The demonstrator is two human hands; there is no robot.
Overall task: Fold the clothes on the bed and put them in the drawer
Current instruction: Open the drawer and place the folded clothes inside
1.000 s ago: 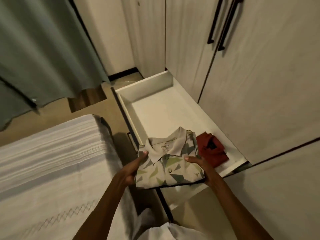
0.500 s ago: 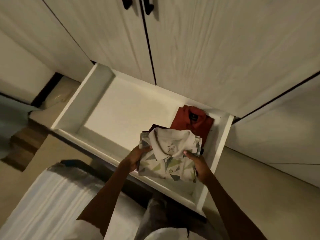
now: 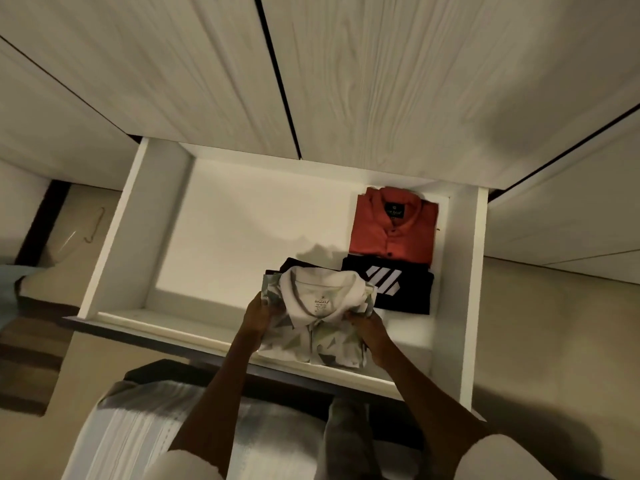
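Step in hand: placing a folded shirt in the open white wooden drawer (image 3: 114, 237). Left hand (image 3: 258, 315) and right hand (image 3: 369, 329) both grip the folded cream polo shirt with green geometric print (image 3: 311, 336) by its sides, held low over the drawer's near right part. Already inside: folded orange-red button shirt (image 3: 393, 226) at far right, folded black tee with white stripes (image 3: 398, 285) just nearer. Another dark garment (image 3: 294, 264) peeks out beyond the polo. Next move likely: set polo down flat left of the black tee, release, go back to the striped white bed (image 3: 138, 431).
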